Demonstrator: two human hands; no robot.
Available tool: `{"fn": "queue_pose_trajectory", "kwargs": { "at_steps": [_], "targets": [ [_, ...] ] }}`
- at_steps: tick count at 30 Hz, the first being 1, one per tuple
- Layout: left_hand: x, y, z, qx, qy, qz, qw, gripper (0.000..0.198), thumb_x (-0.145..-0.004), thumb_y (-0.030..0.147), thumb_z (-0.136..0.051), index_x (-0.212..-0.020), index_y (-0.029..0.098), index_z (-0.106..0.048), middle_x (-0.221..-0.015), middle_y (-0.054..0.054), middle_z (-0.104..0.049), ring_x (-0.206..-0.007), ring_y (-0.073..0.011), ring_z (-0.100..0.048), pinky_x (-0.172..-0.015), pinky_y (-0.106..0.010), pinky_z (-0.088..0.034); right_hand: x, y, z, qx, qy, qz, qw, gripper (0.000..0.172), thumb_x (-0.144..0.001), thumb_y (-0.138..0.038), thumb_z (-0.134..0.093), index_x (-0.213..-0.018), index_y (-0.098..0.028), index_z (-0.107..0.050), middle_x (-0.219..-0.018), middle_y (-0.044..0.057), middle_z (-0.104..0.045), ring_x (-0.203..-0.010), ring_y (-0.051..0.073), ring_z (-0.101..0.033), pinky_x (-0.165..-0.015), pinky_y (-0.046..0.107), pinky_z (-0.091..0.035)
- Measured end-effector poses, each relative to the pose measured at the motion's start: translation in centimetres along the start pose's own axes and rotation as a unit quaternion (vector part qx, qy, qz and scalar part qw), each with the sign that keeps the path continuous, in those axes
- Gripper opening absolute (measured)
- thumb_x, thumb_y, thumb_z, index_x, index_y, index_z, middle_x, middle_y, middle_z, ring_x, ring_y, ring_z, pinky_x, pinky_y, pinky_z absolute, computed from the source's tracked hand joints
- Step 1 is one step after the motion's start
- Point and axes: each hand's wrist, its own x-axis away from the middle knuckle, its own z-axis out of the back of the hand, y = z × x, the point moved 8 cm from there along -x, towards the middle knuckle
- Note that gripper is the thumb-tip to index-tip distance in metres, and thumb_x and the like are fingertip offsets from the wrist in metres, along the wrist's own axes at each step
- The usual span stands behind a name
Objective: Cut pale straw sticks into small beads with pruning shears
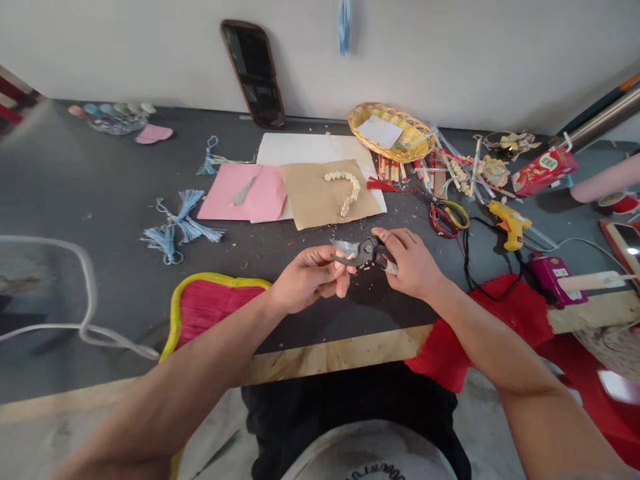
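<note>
My right hand (pixel 410 261) is wrapped round the handles of a pair of dark cutting pliers (pixel 361 252), whose jaws point left. Facing it, my left hand (pixel 311 275) has its fingers pinched right at the jaws, on a small piece I cannot make out. Small pale chips lie on the dark table (pixel 100 200) under the jaws. Beyond my hands, a curved pale beaded strip (pixel 346 188) rests on a brown paper sheet (pixel 327 195).
A pink sheet (pixel 245 193) and white paper lie beside the brown sheet. Blue tassels (pixel 180 227) lie at the left. A yellow basket (pixel 391 131), sticks, a yellow glue gun (pixel 509 224) and red cutters (pixel 447 219) crowd the right. A red, yellow-rimmed mat (pixel 205 307) sits near the front edge.
</note>
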Motion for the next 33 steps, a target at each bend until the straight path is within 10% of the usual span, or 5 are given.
{"fn": "queue_pose_trajectory", "kwargs": {
  "at_steps": [15, 33],
  "targets": [
    [-0.1, 1.1, 1.2, -0.061, 0.087, -0.097, 0.99, 0.015, -0.077, 0.026, -0.074, -0.079, 0.013, -0.066, -0.071, -0.006, -0.072, -0.045, -0.0046, -0.042, -0.045, -0.019, -0.03, -0.1, 0.9, 0.6, 0.042, 0.044, -0.028, 0.998, 0.054, -0.087, -0.025, -0.048, -0.14, -0.017, -0.038, -0.117, 0.014, -0.058, -0.108, 0.029, -0.049, -0.088, 0.045, -0.043],
    [-0.2, 0.8, 1.3, -0.069, 0.062, -0.078, 0.993, 0.015, -0.08, 0.028, -0.072, -0.081, 0.013, -0.07, -0.067, -0.007, -0.073, -0.043, -0.0039, -0.04, -0.043, -0.018, -0.029, 0.0, 0.8, -0.2, 0.041, -0.005, -0.016, 0.999, 0.054, -0.088, -0.02, -0.045, -0.141, -0.015, -0.037, -0.116, 0.014, -0.059, -0.105, 0.028, -0.05, -0.087, 0.042, -0.042]
  ]
}}
